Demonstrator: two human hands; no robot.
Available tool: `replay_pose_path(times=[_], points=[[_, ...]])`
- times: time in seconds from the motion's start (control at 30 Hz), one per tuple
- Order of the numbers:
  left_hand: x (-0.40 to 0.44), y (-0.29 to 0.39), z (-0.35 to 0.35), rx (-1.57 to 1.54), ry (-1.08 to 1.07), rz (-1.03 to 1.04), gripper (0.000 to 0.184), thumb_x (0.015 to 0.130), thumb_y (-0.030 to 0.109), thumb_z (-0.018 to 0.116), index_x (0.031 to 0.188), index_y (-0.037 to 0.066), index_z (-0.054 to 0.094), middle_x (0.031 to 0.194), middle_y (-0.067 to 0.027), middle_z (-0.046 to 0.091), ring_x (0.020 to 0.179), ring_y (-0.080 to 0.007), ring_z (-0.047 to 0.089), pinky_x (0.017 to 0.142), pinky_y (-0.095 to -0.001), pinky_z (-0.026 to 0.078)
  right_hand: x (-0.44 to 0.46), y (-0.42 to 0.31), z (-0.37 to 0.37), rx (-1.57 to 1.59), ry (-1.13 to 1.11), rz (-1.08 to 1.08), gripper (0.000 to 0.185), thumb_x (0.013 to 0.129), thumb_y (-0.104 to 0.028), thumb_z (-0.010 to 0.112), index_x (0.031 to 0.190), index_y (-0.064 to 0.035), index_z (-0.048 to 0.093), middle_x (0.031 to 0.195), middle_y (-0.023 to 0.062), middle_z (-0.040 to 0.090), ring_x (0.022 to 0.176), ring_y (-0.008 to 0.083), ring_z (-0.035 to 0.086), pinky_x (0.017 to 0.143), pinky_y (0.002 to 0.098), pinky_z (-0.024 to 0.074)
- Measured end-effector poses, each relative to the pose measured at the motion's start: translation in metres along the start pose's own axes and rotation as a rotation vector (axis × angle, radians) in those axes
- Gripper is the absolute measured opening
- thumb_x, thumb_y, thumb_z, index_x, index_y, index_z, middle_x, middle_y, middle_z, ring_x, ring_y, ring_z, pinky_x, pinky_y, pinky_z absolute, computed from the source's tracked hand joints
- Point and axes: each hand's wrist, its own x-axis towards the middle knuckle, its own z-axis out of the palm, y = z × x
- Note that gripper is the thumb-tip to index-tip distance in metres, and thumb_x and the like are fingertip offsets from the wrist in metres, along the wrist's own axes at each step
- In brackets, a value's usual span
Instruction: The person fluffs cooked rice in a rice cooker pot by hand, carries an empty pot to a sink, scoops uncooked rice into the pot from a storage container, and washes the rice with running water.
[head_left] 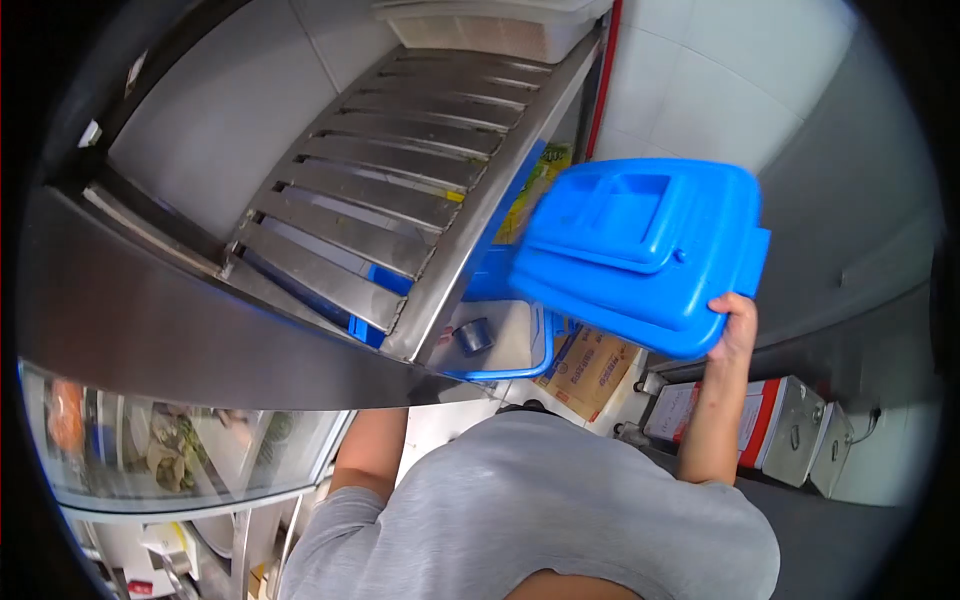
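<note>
My right hand (735, 325) grips the corner of a blue plastic lid (640, 245), which is lifted and tilted to the right of the metal shelf. Below and left of the lid stands an open blue bin (547, 345) holding a white grainy substance (512, 335). A metal cup (474, 337) rests on that white content. My left forearm reaches forward under the steel edge at the lower left, and my left hand is hidden beneath it.
A slatted metal shelf (370, 170) spans the upper left, with a translucent tub (490, 28) on it. A cardboard box (588, 375) lies on the floor. Metal boxes (792, 430) stand at the right. A glass-fronted case (190, 450) holds food at the lower left.
</note>
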Motion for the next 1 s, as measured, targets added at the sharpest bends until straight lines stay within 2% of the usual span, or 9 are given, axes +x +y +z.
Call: replay_pose_path(times=[0.13,0.23,0.4,0.57,0.67,0.73,0.8,0.93,1.0], points=[[0.003,-0.021,-0.015,0.028,-0.121,0.084,0.03,0.081,0.009,0.057,0.109,0.001,0.052,0.085,-0.0084,0.06,0.069,-0.0148,0.057,0.056,-0.0264,0.046,-0.053,-0.042,0.011,-0.202,0.116,-0.358,0.06,0.054,0.001,0.054,0.112,0.012,0.046,0.098,0.019,0.057,0.086,0.0308,0.059,0.08,0.0375,0.048],[-0.003,-0.033,-0.046,0.094,-0.157,0.124,0.031,0.08,0.008,0.057,0.11,0.001,0.052,0.086,-0.0084,0.06,0.069,-0.0148,0.057,0.056,-0.0264,0.046,-0.095,-0.074,-0.005,-0.132,0.146,-0.43,0.067,0.056,-0.001,0.055,0.12,0.011,0.039,0.108,0.022,0.053,0.096,0.0348,0.055,0.087,0.0432,0.0451],[-0.034,-0.014,-0.106,0.39,0.003,-0.165,0.04,0.074,-0.003,0.055,0.113,0.002,0.052,0.09,-0.0084,0.059,0.073,-0.0138,0.055,0.057,-0.0253,0.045,-0.136,-0.083,-0.021,0.128,-0.004,-0.502,0.074,0.06,-0.004,0.054,0.128,0.0091,0.029,0.119,0.0228,0.046,0.11,0.0371,0.046,0.095,0.048,0.0383],[-0.093,0.008,-0.151,0.308,0.014,-0.054,0.05,0.064,-0.013,0.048,0.111,0.002,0.054,0.073,0.0004,0.049,0.055,-0.009,0.045,0.045,-0.0211,0.033,-0.15,-0.065,0.02,0.13,0.126,-0.747,0.078,0.056,-0.005,0.056,0.129,0.0076,0.031,0.123,0.0199,0.044,0.11,0.0334,0.044,0.1,0.0429,0.0308],[-0.113,0.015,-0.188,0.404,-0.043,0.052,0.055,0.063,-0.013,0.047,0.115,0.004,0.051,0.079,0.0004,0.048,0.063,-0.0087,0.046,0.048,-0.0199,0.034,-0.143,-0.079,0.019,0.197,0.283,-0.855,0.03,0.056,-0.003,0.058,0.086,0.0022,0.058,0.107,0.0183,0.054,0.103,0.0303,0.049,0.097,0.046,0.033],[-0.135,0.028,-0.208,0.274,-0.079,0.032,0.054,0.065,-0.008,0.048,0.118,0.005,0.049,0.081,-0.0003,0.047,0.068,-0.01,0.048,0.054,-0.0214,0.036,-0.154,-0.076,0.039,0.143,0.152,-0.835,0.054,0.062,-0.002,0.056,0.115,0.0059,0.048,0.121,0.0224,0.046,0.111,0.0367,0.044,0.099,0.0514,0.0309],[-0.171,0.056,-0.21,-0.056,-0.153,-0.007,0.054,0.066,-0.004,0.049,0.119,0.005,0.048,0.084,-0.0017,0.047,0.07,-0.0118,0.048,0.06,-0.0248,0.039,-0.144,-0.077,0.026,0.136,0.038,-0.878,0.067,0.064,-0.005,0.055,0.126,0.0069,0.036,0.127,0.023,0.04,0.115,0.0388,0.04,0.101,0.0535,0.0281],[-0.264,0.136,-0.173,-0.907,-0.454,-0.013,0.055,0.067,0.006,0.052,0.122,0.008,0.046,0.095,-0.005,0.048,0.072,-0.0156,0.045,0.072,-0.0327,0.037,-0.14,-0.051,0.052,0.157,0.076,-0.691,0.066,0.067,-0.015,0.058,0.126,0.0055,0.037,0.127,0.0203,0.042,0.114,0.0381,0.041,0.101,0.0508,0.0289],[-0.288,0.17,-0.175,-0.99,-0.729,0.062,0.054,0.067,0.005,0.053,0.121,0.01,0.047,0.103,-0.0055,0.05,0.076,-0.0149,0.045,0.076,-0.0328,0.037,-0.082,-0.022,0.051,0.072,0.102,-0.577,0.061,0.069,-0.019,0.059,0.122,0.0046,0.043,0.123,0.0182,0.047,0.108,0.0344,0.046,0.095,0.0451,0.0335]])
